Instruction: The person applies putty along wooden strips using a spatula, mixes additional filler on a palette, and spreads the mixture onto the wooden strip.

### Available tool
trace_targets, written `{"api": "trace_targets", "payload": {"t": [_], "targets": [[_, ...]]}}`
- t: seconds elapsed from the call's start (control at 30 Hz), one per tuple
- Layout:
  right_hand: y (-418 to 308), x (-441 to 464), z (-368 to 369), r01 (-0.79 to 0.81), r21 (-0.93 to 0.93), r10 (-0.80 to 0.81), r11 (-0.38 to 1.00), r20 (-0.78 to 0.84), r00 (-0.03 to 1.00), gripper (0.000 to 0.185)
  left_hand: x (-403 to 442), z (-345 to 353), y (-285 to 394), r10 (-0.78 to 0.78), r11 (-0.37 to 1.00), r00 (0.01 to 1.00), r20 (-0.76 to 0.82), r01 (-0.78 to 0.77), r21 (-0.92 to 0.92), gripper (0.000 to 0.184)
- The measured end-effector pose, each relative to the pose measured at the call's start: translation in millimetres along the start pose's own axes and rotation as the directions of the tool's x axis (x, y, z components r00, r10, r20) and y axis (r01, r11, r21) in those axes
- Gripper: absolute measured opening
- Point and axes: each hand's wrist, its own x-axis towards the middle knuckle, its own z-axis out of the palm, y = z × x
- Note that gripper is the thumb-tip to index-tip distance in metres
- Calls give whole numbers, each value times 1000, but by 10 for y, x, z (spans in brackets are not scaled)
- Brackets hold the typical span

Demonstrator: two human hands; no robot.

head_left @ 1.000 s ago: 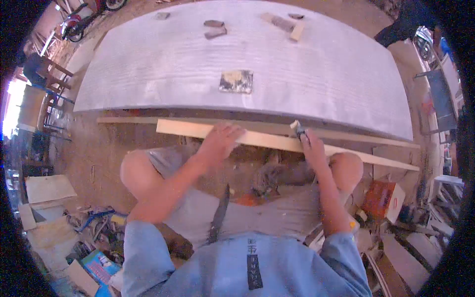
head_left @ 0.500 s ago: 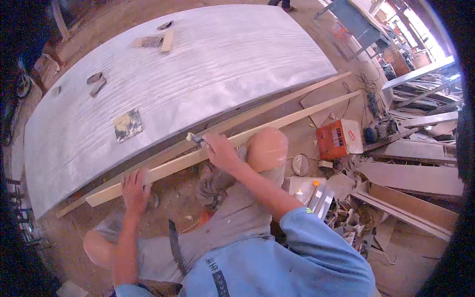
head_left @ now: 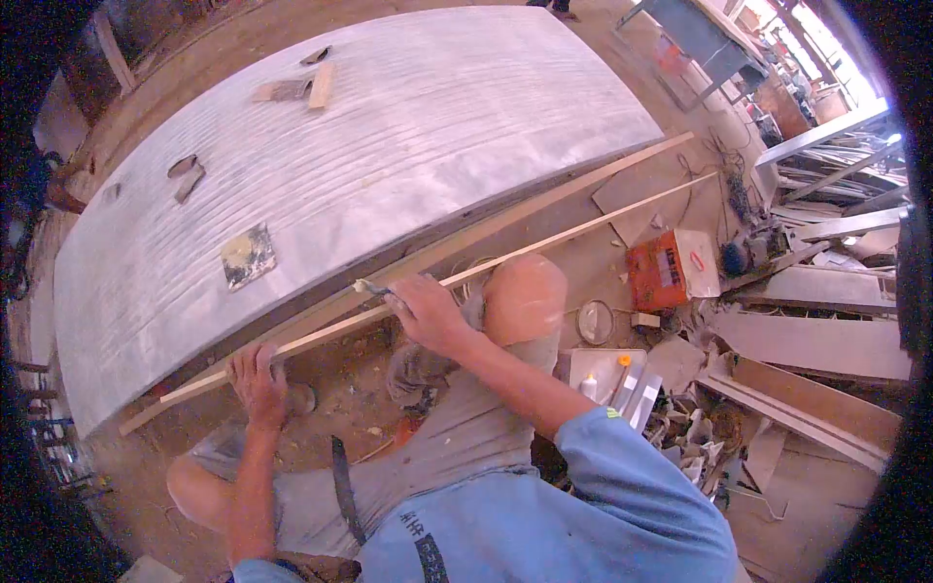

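A long, thin wooden strip (head_left: 330, 333) crosses in front of me, its narrow edge facing up. My left hand (head_left: 259, 381) is closed around it near its left end, fingers over the top. In my right hand (head_left: 428, 313) is a putty knife (head_left: 370, 289) with a pale lump of putty on its tip, held just above the strip. Part of the knife is hidden by my fingers. Beyond lies a second wooden strip (head_left: 544, 207), along the near side of a large whitish panel (head_left: 408, 146). A putty-smeared square board (head_left: 249, 257) rests on that panel.
Wood scraps (head_left: 321, 85) and dark-edged pieces (head_left: 185, 178) lie on the panel. To my right are an orange-red box (head_left: 656, 272), a round lid or dish (head_left: 595, 322), a white bottle (head_left: 588, 386) and piled offcuts (head_left: 807, 340). A bench (head_left: 695, 44) stands at back right.
The near strip has turned from its broad face to its narrow edge. My right hand with the putty knife has shifted slightly left and toward me; my left hand's fingers have curled around the strip.
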Motion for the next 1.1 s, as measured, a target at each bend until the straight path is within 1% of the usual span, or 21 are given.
{"api": "trace_targets", "payload": {"t": [0.1, 0.17, 0.2, 0.27, 0.33, 0.37, 0.43, 0.47, 0.53, 0.57, 0.67, 0.73, 0.8, 0.83, 0.87, 0.93, 0.97, 1.0, 1.03, 1.07, 1.1], "targets": [[-38, 31, -51, -8, -99, 9, 995, 7, 1000, 12, -24, -76, -28, -7, 1000, 1000, 2, 7, -9, 46], [108, 71, 1, 32, 102, -15, 994, -161, 987, 13, 33, -147, -7, 3, 999, 998, 59, -1, -33, 45], [23, 156, -75, -39, 103, 53, 994, -145, 988, 12, 49, -174, -17, -19, 1000, 998, 66, 19, -1, 45], [-106, 289, -201, -97, 123, 112, 988, -119, 987, 12, 106, -183, -10, 81, 996, 995, -61, -83, -25, 43], [-125, 362, -209, -23, 17, 24, 1000, -61, 998, 16, 120, -154, -44, 81, 997, 994, -75, -81, 8, 42], [-118, 398, -203, -13, 34, 15, 999, -57, 998, 16, 145, -166, -51, 95, 995, 991, -94, -94, 16, 41], [-103, 487, -192, -116, -114, 141, 987, 245, 959, 21, 210, -243, -55, 95, 995, 991, -91, -95, 5, 42], [-130, 557, -223, -105, -103, 128, 989, 251, 960, 21, 233, -276, -51, 98, 995, 991, -86, -101, -28, 43], [-199, 685, -294, -250, -280, 360, 927, 474, 804, 30, 277, -323, -63, 95, 995, 989, -113, -98, -13, 43], [-152, 670, -268, -241, -275, 351, 931, 482, 803, 30, 287, -339, -67, 101, 994, 985, -138, -104, -14, 44], [-18, 678, -246, -103, -168, 165, 980, 417, 894, 32, 265, -290, -170, 143, 990, 972, -184, -143, 14, 44], [-103, 743, -263, -190, -174, 253, 966, 516, 818, 33, 253, -243, -217, 145, 989, 970, -193, -145, 14, 44], [-14, 661, -197, -134, -132, 178, 982, 422, 889, 33, 250, -347, -180, 159, 987, 974, -162, -159, 12, 41], [-29, 647, -173, -111, -103, 145, 988, 437, 888, 33, 266, -454, -128, 157, 988, 980, -124, -155, 26, 38], [-50, 637, -190, -162, -99, 188, 982, 397, 898, 32, 272, -570, -58, 140, 990, 983, -121, -135, 50, 38], [-108, 677, -123, -216, -99, 238, 971, 352, 905, 31, 262, -744, 115, 227, 973, 966, -124, -229, -5, 33], [-91, 693, -93, -128, -178, 191, 976, 407, 893, 29, 215, -722, 178, 238, 970, 961, -139, -243, -21, 33], [-40, 683, -124, -50, -272, 174, 961, 454, 874, 26, 143, -671, 270, 239, 948, 953, -186, -270, -170, 34], [6, 649, -78, 161, -305, -29, 939, 396, 918, 26, 86, -585, 403, 244, 890, 941, -233, -313, -331, 35], [-36, 665, 21, 359, -357, -227, 863, 360, 905, 26, 36, -571, 509, 175, 881, 971, -163, -229, -414, 39], [-357, 797, -63, 254, -259, -128, 932, 421, 898, 22, 5, -599, 588, 124, 860, 989, -77, -146, -489, 42]]}}
